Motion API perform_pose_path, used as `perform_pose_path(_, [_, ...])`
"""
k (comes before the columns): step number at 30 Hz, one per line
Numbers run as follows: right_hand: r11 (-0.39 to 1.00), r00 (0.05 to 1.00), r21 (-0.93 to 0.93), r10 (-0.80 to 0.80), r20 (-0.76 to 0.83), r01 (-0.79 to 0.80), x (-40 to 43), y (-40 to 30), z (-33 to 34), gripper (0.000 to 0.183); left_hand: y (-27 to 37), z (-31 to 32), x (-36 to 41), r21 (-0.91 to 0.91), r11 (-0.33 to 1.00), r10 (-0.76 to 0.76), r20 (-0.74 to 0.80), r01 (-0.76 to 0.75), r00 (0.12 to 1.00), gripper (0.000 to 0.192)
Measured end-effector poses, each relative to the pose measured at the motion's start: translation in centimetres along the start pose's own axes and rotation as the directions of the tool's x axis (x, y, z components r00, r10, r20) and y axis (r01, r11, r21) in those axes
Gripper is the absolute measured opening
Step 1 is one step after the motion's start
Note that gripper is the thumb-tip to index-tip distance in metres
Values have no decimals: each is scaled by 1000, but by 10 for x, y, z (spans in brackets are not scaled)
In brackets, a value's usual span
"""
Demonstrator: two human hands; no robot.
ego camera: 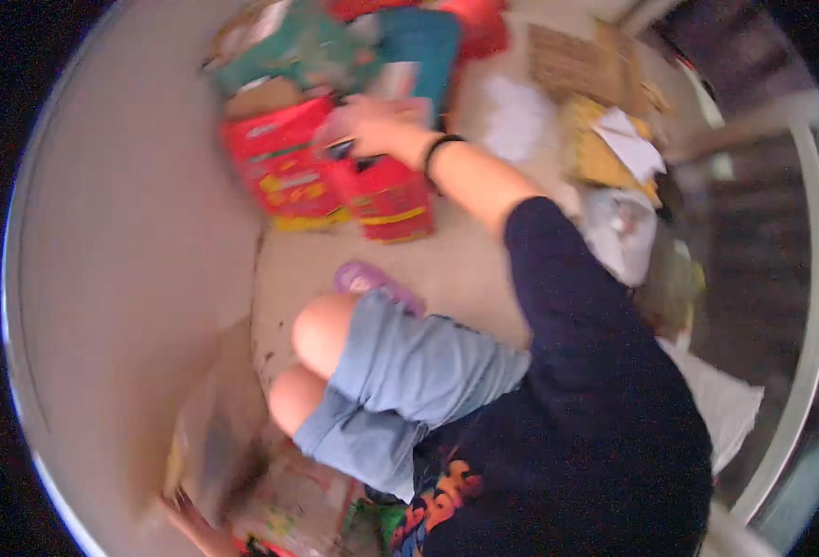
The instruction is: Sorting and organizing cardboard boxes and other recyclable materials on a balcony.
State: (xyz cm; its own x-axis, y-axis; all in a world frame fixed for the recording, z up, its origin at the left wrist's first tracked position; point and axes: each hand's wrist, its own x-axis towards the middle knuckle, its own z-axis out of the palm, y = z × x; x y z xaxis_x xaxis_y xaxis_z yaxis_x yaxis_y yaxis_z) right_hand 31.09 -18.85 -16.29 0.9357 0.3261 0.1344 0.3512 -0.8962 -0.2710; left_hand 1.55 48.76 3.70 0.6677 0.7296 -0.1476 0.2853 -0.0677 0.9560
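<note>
My right hand (378, 129) reaches out at the upper middle, blurred by motion, with a black band round its wrist. It is over two red packages with yellow print, a larger one (287, 163) and a smaller one (395, 198). A pale pinkish thing and a small dark thing show at its fingers; whether it grips them is unclear. My left hand (190, 519) is low at the left edge, partly cut off and blurred. Its fingers are beside a brownish, see-through-looking sheet or bag (207, 425), and contact is unclear. A printed carton (298, 498) lies to its right.
Green bags (298, 52) and a teal item (420, 49) lie beyond the red packages. Brown cardboard (576, 66), a yellow package (594, 150) and a white plastic bag (621, 230) line the right. A pale wall (124, 230) curves along the left. Purple footwear (378, 285) is on the floor.
</note>
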Motion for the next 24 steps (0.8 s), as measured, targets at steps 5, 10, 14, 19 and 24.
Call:
perform_pose_path(5, [909,928,212,322,188,-358,-13,8,8,94,52,87,-124,356,933,16,111,-55,994,64])
perform_pose_path(10, [970,980,143,198,18,-198,-14,3,9,77,39,63,-128,334,940,-13,222,-63,975,59])
perform_pose_path(14, [938,951,169,308,4,-304,-17,-5,7,58,19,62,-97,342,935,35,185,-97,982,58])
perform_pose_path(19, [954,970,187,243,-23,-235,-43,-23,-7,51,12,63,-67,356,927,59,168,-117,984,57])
perform_pose_path(24, [949,965,243,234,-120,-200,-106,-31,-36,53,6,60,-37,333,934,80,168,-133,983,55])
